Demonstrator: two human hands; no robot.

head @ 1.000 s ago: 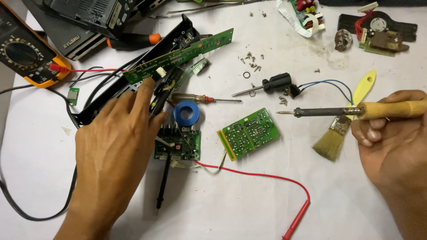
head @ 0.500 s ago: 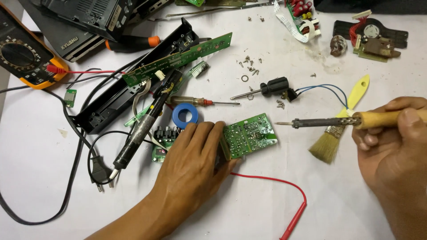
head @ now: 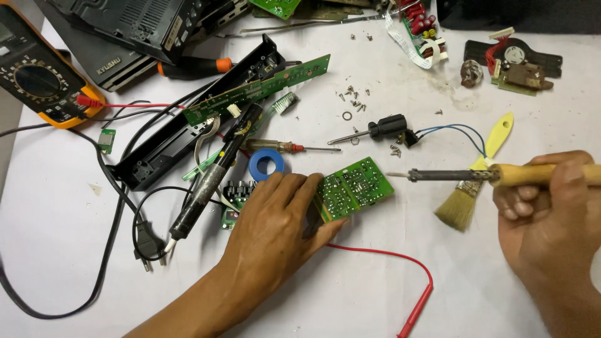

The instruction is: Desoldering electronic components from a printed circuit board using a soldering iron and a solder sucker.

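My left hand (head: 275,225) lies flat on the table, with its fingertips pressing the near-left edge of a small green circuit board (head: 355,188). My right hand (head: 551,213) grips the wooden handle of a soldering iron (head: 501,174), whose metal tip points left and hovers just right of the board. A grey desoldering pump (head: 210,181) lies left of my left hand, beside a blue tape roll (head: 266,164). A second small board with black parts (head: 235,194) is partly hidden under my left hand.
A yellow-handled brush (head: 476,181) lies under the iron. A red probe lead (head: 400,275) curves in front of the board. A multimeter (head: 37,81) sits far left. A long black casing (head: 200,125) holds a long green board (head: 263,87). Screwdrivers (head: 375,131) and loose screws (head: 354,100) lie behind.
My left hand moved right from the black-part board to the green board and now holds its edge. The desoldering pump has come into view lying on the table. The soldering iron stayed nearly still.
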